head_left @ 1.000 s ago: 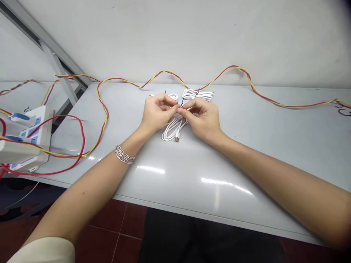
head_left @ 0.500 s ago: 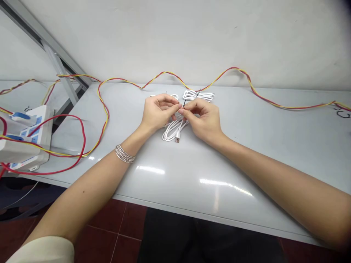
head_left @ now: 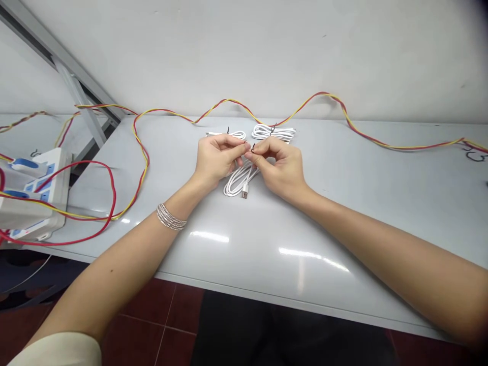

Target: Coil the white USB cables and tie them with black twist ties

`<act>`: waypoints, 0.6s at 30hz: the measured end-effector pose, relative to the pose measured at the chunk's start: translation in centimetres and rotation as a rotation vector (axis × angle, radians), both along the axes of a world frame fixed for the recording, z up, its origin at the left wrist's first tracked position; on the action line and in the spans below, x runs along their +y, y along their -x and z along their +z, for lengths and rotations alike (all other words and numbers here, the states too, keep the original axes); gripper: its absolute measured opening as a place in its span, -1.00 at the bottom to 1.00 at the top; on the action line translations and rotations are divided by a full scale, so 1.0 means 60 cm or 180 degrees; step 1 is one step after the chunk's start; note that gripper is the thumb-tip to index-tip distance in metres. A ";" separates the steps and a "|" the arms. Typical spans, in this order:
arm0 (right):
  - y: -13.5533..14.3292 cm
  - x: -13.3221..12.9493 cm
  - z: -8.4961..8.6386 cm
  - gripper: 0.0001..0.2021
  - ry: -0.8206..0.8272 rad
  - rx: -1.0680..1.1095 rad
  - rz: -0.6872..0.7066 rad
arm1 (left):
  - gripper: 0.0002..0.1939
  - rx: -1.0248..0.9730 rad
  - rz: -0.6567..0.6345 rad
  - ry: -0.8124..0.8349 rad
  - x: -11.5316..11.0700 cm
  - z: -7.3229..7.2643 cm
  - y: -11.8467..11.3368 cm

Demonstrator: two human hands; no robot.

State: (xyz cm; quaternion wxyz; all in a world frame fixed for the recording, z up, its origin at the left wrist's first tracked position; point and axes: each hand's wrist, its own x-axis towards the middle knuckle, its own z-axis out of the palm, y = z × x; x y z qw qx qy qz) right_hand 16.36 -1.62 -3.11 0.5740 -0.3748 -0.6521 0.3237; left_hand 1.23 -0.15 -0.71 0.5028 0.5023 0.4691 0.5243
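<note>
My left hand (head_left: 219,159) and my right hand (head_left: 281,165) meet at the fingertips, each in a pinch. A thin black twist tie (head_left: 253,148) shows between them, its short end sticking up at my right fingers. Below the fingertips lies a coiled white USB cable (head_left: 238,181), its metal plug pointing toward me; its upper part is hidden behind my hands. Just beyond my right hand is a second white coiled cable (head_left: 263,132), bound with a black tie. Past my left hand lies another tied white cable (head_left: 238,134), partly covered by the hand.
A twisted red and yellow wire (head_left: 224,100) runs along the back of the grey table (head_left: 244,244) by the wall. At left stands a white power strip (head_left: 57,203) with plugs, beside a metal frame (head_left: 82,104). A loose black tie (head_left: 475,155) lies far right.
The black tie's upright end stands lower and bent at my right fingertips. Both hands stay pinched together over the cable, and the view has shifted slightly.
</note>
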 end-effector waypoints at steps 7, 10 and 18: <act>-0.001 -0.003 0.002 -0.75 0.0109 -0.0107 -0.0043 | -0.82 -0.0025 -0.0032 -0.0291 0.001 -0.001 -0.004; -0.001 -0.005 0.003 -0.74 0.0207 -0.0005 -0.0039 | -0.81 0.0050 -0.0101 -0.0336 0.002 -0.003 -0.002; 0.001 0.008 0.001 -0.73 0.0610 0.0526 0.0014 | -0.74 0.0080 -0.0197 -0.0483 0.007 -0.014 0.006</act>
